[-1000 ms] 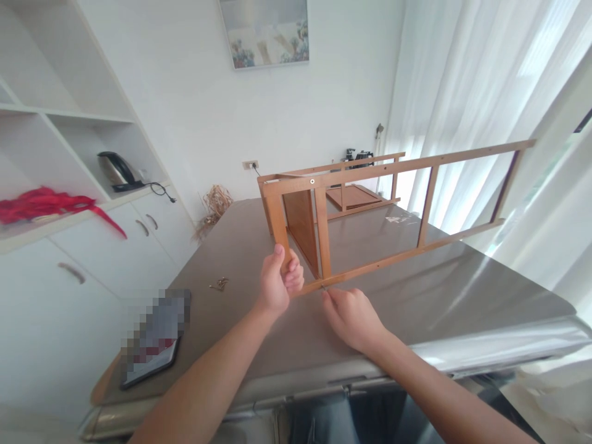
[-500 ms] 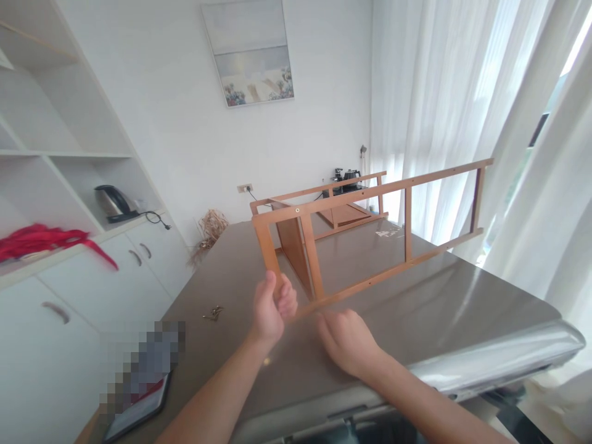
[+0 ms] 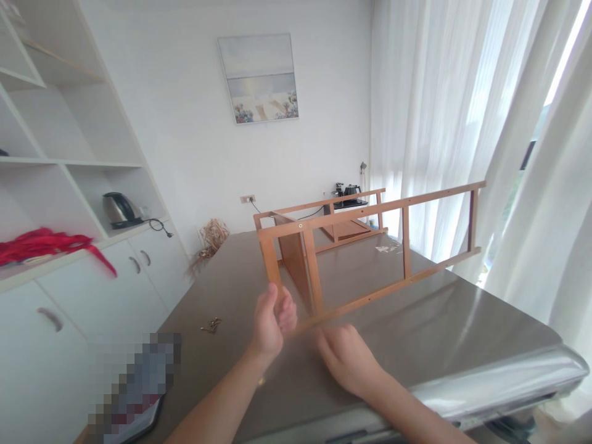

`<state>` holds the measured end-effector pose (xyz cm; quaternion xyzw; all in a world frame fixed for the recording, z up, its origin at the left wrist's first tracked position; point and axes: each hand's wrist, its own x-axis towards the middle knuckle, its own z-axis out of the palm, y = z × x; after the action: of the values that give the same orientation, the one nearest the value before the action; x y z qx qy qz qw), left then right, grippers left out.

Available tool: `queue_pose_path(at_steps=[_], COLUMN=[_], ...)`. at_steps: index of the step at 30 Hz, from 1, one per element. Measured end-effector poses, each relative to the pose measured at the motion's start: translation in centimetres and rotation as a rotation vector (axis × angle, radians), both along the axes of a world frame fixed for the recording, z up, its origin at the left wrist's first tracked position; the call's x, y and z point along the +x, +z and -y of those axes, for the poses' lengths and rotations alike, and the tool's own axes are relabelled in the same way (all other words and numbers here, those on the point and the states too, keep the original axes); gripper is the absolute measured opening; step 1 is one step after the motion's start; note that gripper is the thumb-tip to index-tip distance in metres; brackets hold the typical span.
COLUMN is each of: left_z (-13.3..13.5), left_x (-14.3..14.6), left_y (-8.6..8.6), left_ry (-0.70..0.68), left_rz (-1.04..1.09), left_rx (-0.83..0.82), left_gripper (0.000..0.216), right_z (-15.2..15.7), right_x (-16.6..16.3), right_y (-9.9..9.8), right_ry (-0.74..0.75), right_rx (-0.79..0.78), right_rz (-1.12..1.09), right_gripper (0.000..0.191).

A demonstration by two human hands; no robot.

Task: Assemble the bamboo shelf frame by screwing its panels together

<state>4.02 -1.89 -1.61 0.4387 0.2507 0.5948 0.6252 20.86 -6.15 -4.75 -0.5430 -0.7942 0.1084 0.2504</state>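
A long wooden rack frame (image 3: pixel 370 216) made of thin slats lies on its side on the grey table (image 3: pixel 439 308). My left hand (image 3: pixel 272 320) is closed around the lower end of its near corner post. My right hand (image 3: pixel 345 357) rests on the table just under the frame's bottom rail, fingertips pinched close to the rail; what they hold is too small to see. A brown panel (image 3: pixel 296 259) stands inside the frame near the left end.
A small pile of screws (image 3: pixel 211 324) lies on the table to the left. A tablet (image 3: pixel 134 394) sits at the near left corner. White cabinets with a kettle (image 3: pixel 118 209) and red cloth (image 3: pixel 41 243) line the left wall. Curtains hang at the right.
The camera has tilted up, so hands and frame sit lower in view. Both hands keep their places on the frame; the right hand has drawn slightly back from the rail.
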Motion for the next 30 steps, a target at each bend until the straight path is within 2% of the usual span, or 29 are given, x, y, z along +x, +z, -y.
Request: queue_pose_path(at_steps=[12, 17, 24, 28, 30], left_z=[0.0, 0.3, 0.7, 0.4, 0.3], left_x=[-0.1, -0.1, -0.5, -0.9, -1.2], left_y=[-0.1, 0.6, 2.0, 2.2, 2.1], left_ry=[0.005, -0.004, -0.107, 0.032, 0.126], left_rz=[-0.01, -0.006, -0.019, -0.224, -0.352], left_rx=[0.009, 0.004, 0.16, 0.328, 0.341], left_gripper=[0.061, 0.061, 0.042, 0.045, 0.05], right_z=[-0.1, 0.0, -0.1, -0.3, -0.4], right_x=[0.5, 0.5, 0.4, 0.5, 0.5], right_y=[0.4, 0.1, -0.6, -0.8, -0.9], right_ry=[0.103, 0.079, 0.051, 0.05, 0.042], right_rx=[-0.018, 0.009, 0.084, 0.123, 0.141], right_rz=[-0.108, -0.093, -0.091, -0.101, -0.099], right_gripper=[0.044, 0.043, 0.039, 0.04, 0.04])
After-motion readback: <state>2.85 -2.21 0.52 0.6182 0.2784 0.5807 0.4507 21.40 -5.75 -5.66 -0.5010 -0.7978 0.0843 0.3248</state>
